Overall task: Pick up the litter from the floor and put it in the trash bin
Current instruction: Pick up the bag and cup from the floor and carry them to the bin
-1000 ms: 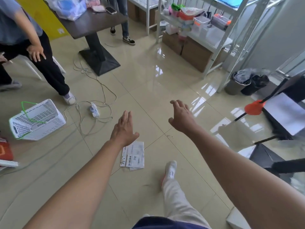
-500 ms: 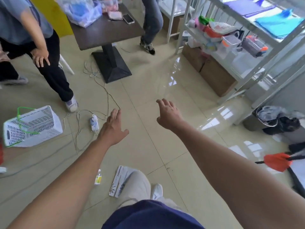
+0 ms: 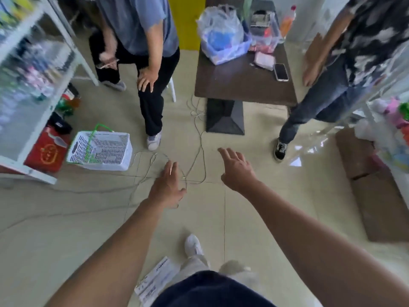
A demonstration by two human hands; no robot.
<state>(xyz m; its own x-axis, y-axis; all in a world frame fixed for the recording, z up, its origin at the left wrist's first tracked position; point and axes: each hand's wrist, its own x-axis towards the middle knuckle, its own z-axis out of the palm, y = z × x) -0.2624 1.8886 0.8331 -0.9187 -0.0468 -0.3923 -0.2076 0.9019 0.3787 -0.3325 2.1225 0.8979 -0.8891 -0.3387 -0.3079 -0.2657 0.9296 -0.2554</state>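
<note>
A white printed paper sheet [image 3: 158, 279] lies flat on the tiled floor near the bottom of the view, just left of my white shoe [image 3: 193, 244]; my body hides part of it. My left hand [image 3: 168, 187] is stretched out forward above the floor, fingers apart, holding nothing. My right hand [image 3: 238, 170] reaches out beside it, also empty with spread fingers. Both hands are well ahead of the paper and above it. No trash bin is in view.
White cables [image 3: 194, 165] snake over the floor under my hands. A white basket [image 3: 100, 150] lies at the left by a shelf [image 3: 33, 89]. Two people stand ahead, either side of a dark pedestal table [image 3: 243, 87]. Cardboard boxes [image 3: 376, 187] sit at the right.
The view has swung left: the bins and right-hand shelving have left the frame, and the table and people are now straight ahead. The paper has slid to the bottom edge. Both hands stay empty.
</note>
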